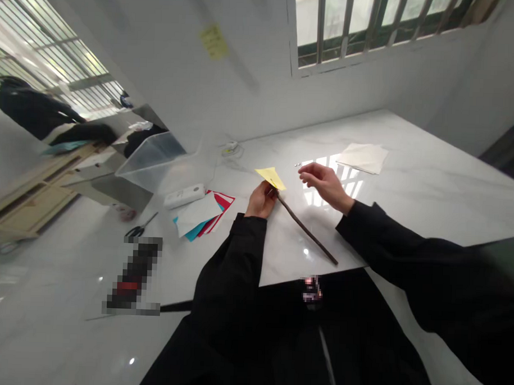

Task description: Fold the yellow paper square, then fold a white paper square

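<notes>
My left hand [262, 201] is closed around the lower side of a folded piece of yellow paper [272, 177]. The upper end of a thin brown stick [306, 230], which looks like a twig, meets the paper at my fingers. From there it slants down to the right, towards the table's front edge. My right hand [323, 183] is raised to the right of the paper, apart from it, fingers loosely bent and nothing visible in them. Just beyond its fingertips lie a few tiny whitish bits [297, 164], too small to make out.
White, red and blue sheets [199, 216] lie left, beside a white power strip [184, 196] and scissors [140, 229]. Cream sheets [363, 157] lie at the back right. A clear plastic bin [151, 158] stands back left; a seated person [36, 109] is beyond.
</notes>
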The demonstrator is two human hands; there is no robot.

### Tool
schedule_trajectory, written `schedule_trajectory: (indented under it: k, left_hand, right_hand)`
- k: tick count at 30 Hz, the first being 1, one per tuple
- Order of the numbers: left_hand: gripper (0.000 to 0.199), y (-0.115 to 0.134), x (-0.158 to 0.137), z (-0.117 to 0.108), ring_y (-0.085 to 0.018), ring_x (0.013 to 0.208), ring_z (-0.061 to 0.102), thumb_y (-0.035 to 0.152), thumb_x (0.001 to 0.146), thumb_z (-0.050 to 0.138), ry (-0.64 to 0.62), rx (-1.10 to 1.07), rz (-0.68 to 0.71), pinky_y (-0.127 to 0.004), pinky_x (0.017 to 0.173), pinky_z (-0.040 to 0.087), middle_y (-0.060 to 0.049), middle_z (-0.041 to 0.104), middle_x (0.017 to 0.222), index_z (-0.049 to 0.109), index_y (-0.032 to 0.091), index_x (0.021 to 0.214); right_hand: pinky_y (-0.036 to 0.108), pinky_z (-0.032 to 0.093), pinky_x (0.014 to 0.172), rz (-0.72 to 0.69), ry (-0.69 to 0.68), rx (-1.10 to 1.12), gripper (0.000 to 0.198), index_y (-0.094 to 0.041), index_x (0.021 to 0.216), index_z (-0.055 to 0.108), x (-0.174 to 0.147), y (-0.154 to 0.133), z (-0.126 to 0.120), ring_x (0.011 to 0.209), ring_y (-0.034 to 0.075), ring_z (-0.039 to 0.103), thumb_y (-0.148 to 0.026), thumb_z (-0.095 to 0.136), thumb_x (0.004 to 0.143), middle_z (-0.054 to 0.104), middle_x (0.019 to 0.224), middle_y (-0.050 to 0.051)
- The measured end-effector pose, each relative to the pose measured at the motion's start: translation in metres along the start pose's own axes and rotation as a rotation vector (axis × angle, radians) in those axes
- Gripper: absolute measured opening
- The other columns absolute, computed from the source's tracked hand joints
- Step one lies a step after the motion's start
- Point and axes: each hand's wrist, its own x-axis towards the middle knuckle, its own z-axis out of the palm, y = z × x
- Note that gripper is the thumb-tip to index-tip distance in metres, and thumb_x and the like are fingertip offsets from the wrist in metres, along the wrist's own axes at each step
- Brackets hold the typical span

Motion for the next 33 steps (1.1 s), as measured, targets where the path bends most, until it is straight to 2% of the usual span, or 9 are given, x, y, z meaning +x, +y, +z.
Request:
schedule_trajectory:
  k: [4,7,14,23,33]
  left_hand:
    - [0.005,0.000,0.000,0.000,-0.012,0.072,0.063,0.019,0.084,0.074,-0.005,0.036,0.011,-0.024,0.069,0.048,-0.003,0.072,0.083,0.072,0.016,0.087]
    - [0.009,-0.002,-0.001,0.000,-0.013,0.075,0.064,0.021,0.083,0.077,-0.046,0.081,0.009,-0.025,0.072,0.048,-0.004,0.074,0.088,0.073,0.016,0.088]
    - [0.020,-0.003,-0.005,-0.001,-0.014,0.079,0.066,0.027,0.079,0.084,-0.121,0.149,0.014,-0.025,0.074,0.049,-0.006,0.075,0.094,0.073,0.016,0.091]
    - [0.019,-0.002,-0.004,-0.001,-0.016,0.078,0.068,0.026,0.080,0.082,-0.133,0.163,-0.014,-0.026,0.073,0.053,-0.007,0.075,0.093,0.073,0.019,0.094]
    - [0.021,-0.001,-0.005,-0.001,-0.018,0.080,0.069,0.029,0.080,0.082,-0.124,0.198,-0.019,-0.027,0.073,0.052,-0.008,0.076,0.094,0.074,0.017,0.094]
  right_hand:
    - [0.030,0.050,0.066,0.086,0.065,-0.053,0.029,-0.019,0.087,0.069,0.029,0.056,0.033,0.068,0.015,0.059,-0.047,0.065,0.088,0.067,0.076,0.003]
    - [0.029,0.049,0.066,0.095,0.080,-0.110,0.033,-0.018,0.086,0.069,0.040,0.073,0.041,0.069,0.016,0.060,-0.051,0.064,0.088,0.067,0.074,0.003]
    - [0.027,0.046,0.065,0.023,-0.105,-0.143,0.035,-0.017,0.093,0.075,0.031,0.053,0.042,0.070,0.015,0.061,-0.051,0.066,0.088,0.071,0.078,0.003]
    - [0.026,0.046,0.061,0.056,-0.120,-0.034,0.035,-0.018,0.094,0.073,0.029,0.053,0.042,0.066,0.014,0.059,-0.051,0.070,0.085,0.070,0.077,0.003]
    - [0.024,0.042,0.056,0.085,-0.198,0.002,0.041,-0.017,0.099,0.074,0.029,0.051,0.039,0.064,0.013,0.056,-0.055,0.070,0.083,0.070,0.081,0.004]
